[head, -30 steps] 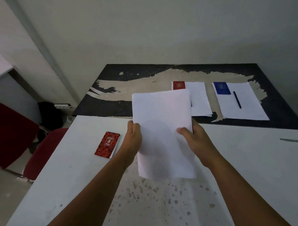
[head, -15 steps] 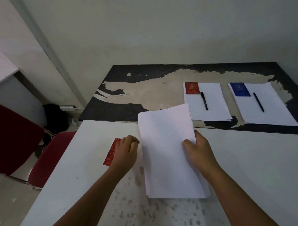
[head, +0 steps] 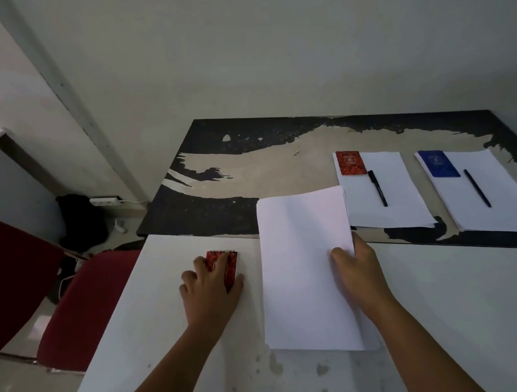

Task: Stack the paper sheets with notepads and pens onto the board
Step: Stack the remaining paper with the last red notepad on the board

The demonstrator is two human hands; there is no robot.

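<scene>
My right hand (head: 355, 268) grips a stack of white paper sheets (head: 301, 265) by its right edge, thumb on top, above the white table. My left hand (head: 210, 284) lies over a red spiral notepad (head: 229, 263) on the table, fingers curling round it. On the worn black board (head: 220, 170) behind lie two paper stacks. The nearer stack (head: 390, 196) carries a red notepad (head: 350, 162) and a black pen (head: 377, 187). The right stack (head: 488, 197) carries a blue notepad (head: 438, 163) and a black pen (head: 476, 187).
The white table (head: 463, 305) has a stained patch near its front. A red chair (head: 78, 298) stands at its left. A dark bag (head: 80, 221) and a power strip (head: 105, 200) sit on the floor by the wall.
My left hand let go of the sheets and moved left onto the red notepad. My right hand alone now holds the stack, lowered toward the table.
</scene>
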